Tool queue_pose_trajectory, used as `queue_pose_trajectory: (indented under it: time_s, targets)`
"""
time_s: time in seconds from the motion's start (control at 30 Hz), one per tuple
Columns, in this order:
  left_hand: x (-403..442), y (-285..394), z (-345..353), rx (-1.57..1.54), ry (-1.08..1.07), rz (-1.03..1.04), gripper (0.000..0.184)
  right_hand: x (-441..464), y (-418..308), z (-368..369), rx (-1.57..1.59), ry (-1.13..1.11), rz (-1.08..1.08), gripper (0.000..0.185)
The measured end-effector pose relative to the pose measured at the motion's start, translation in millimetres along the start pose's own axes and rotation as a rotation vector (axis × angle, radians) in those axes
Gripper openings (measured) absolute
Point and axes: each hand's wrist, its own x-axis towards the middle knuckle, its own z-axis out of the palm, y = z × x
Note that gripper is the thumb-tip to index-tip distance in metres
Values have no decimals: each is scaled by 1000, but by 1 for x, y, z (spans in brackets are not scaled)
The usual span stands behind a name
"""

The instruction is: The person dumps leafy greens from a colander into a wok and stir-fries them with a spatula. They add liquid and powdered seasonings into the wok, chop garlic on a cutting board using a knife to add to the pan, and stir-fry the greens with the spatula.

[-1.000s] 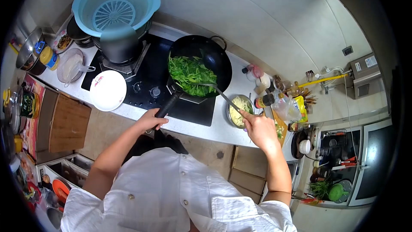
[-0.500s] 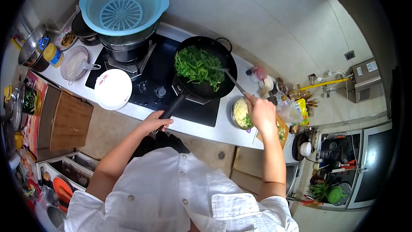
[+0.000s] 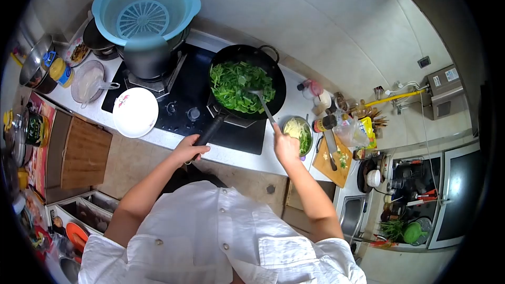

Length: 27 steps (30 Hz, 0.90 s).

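A black wok [image 3: 277,81] sits on the right side of the stove, with chopped leafy greens [image 3: 239,87] heaped in it. My left hand [image 3: 190,150] is wrapped around the wok's long black handle [image 3: 211,130]. In my right hand [image 3: 286,149] is the handle of a metal spatula [image 3: 267,110], whose blade lies among the greens at the wok's right side. Just beyond that hand stands a metal bowl [image 3: 309,146] of pale yellow shreds and chopped greens.
A white plate [image 3: 135,113] lies on the counter left of the stove knobs. Behind it, a blue basin [image 3: 194,5] with a strainer rests over a pot [image 3: 144,63]. On the right are a cutting board [image 3: 343,176] with a knife [image 3: 330,144], jars and a sink [image 3: 351,213].
My right hand has moved left and toward me, drawing the spatula left through the greens. The bowl and cutting board show more fully. My left hand keeps its hold on the wok handle.
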Motion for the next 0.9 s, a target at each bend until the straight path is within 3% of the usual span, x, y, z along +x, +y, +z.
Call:
queue_pose_trajectory:
  time_s: [0.07,0.13,0.27,0.4,0.6,0.67,0.73,0.9]
  targets:
    - [-5,2,2,9,11,-25,23,25,-26,3,227,35,132,36]
    - [-6,5,3,16,10,-4,23,31,-43,4,270,41,111,34]
    - [-5,6,3,0,3,-12,24,-3,-8,-25,47,-51,-107,39]
    - [-6,2,3,-18,22,3,25,-11,34,-25,-94,-15,-95,41]
    - [-4,1,1,-1,16,16,25,41,-8,-2,267,52,84,33]
    - [-5,1,0,19,-3,24,25,37,-9,-37,323,-68,7,33]
    - [-3,0,1,-6,15,11,25,21,-1,-91,156,-29,-60,34]
    - [-2,-4,1,-26,25,18,24,-29,-16,-168,-58,-192,-43,24]
